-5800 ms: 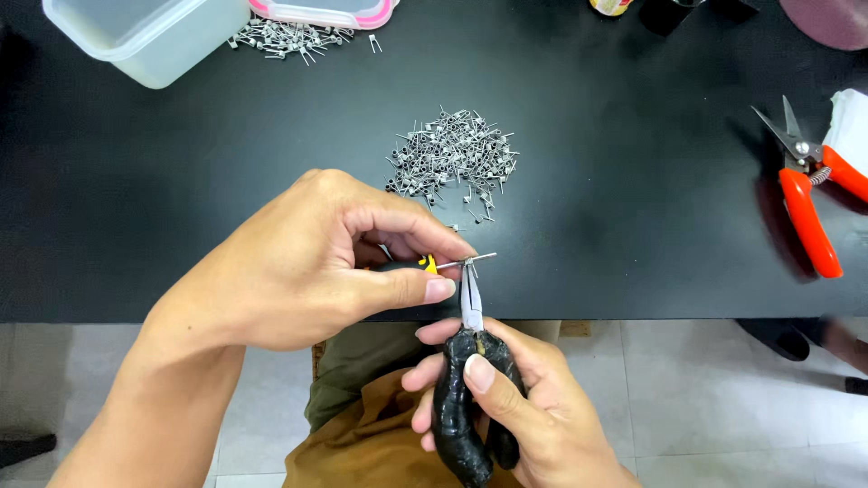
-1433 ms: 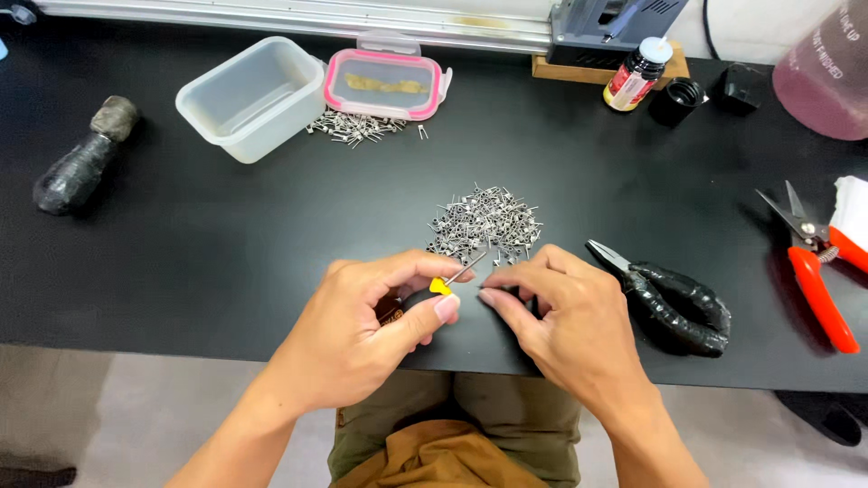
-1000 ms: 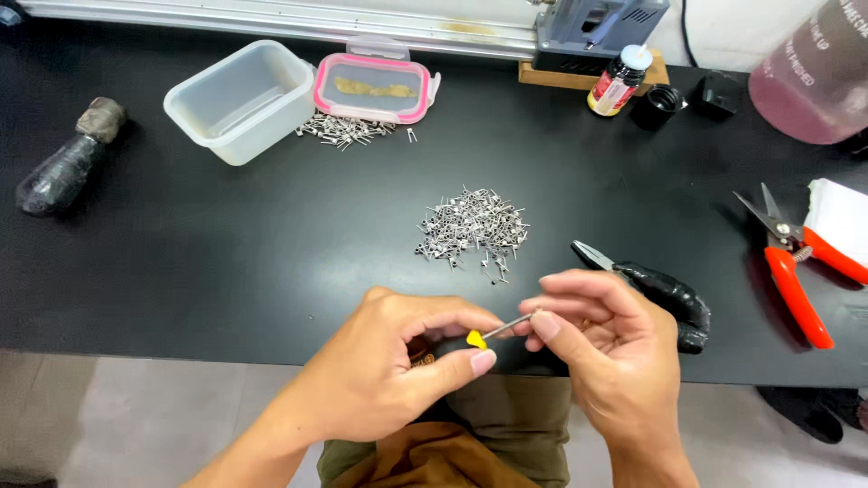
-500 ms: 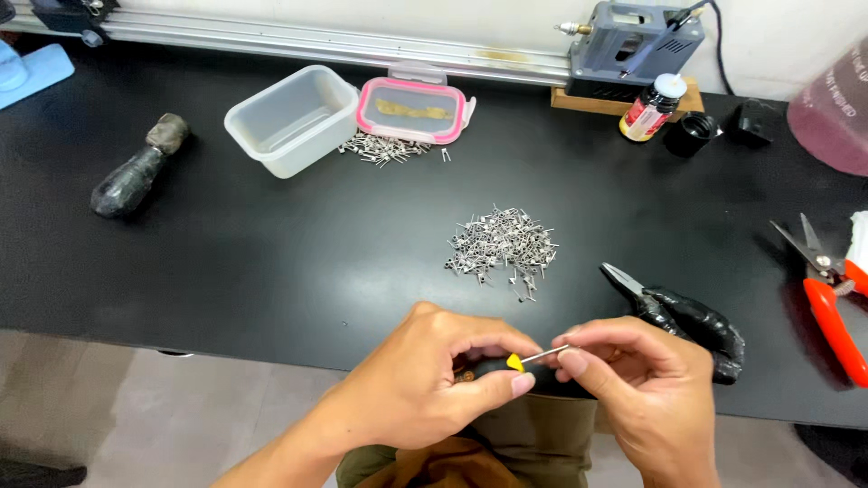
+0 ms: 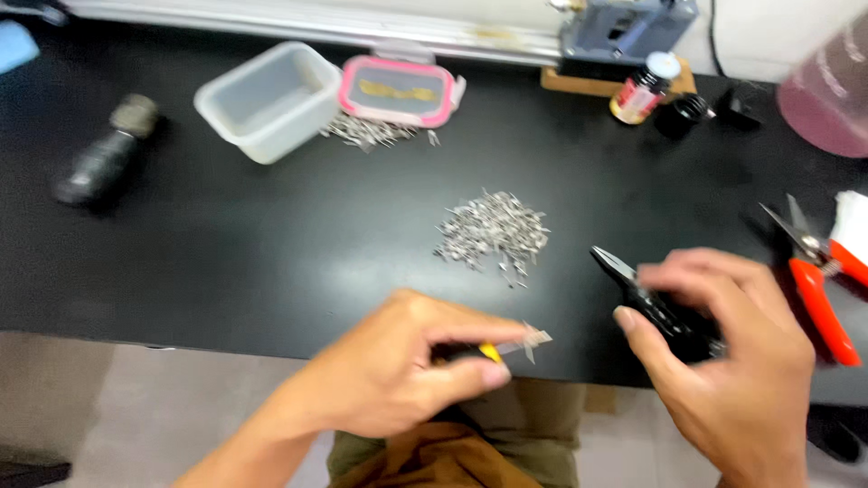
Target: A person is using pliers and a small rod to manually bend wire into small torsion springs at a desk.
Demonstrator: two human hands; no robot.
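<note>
My left hand (image 5: 398, 380) is closed on a small yellow-tipped piece with a thin metal pin (image 5: 520, 343) sticking out to the right, held over the table's front edge. My right hand (image 5: 723, 361) reaches onto the black-handled pliers (image 5: 651, 303) lying on the black table (image 5: 271, 244); its fingers curl over the handles. A heap of small metal pins (image 5: 493, 230) lies just beyond both hands.
An open clear plastic box (image 5: 267, 99) and its pink-rimmed lid (image 5: 398, 90) stand at the back, with more pins (image 5: 366, 134) beside them. A black handle tool (image 5: 104, 158) lies far left. Orange-handled cutters (image 5: 814, 280) lie at right, a small bottle (image 5: 642, 86) behind.
My right hand has let go of the pin and moved right onto the black pliers. My left hand still holds the yellow-tipped piece. The view has shifted slightly.
</note>
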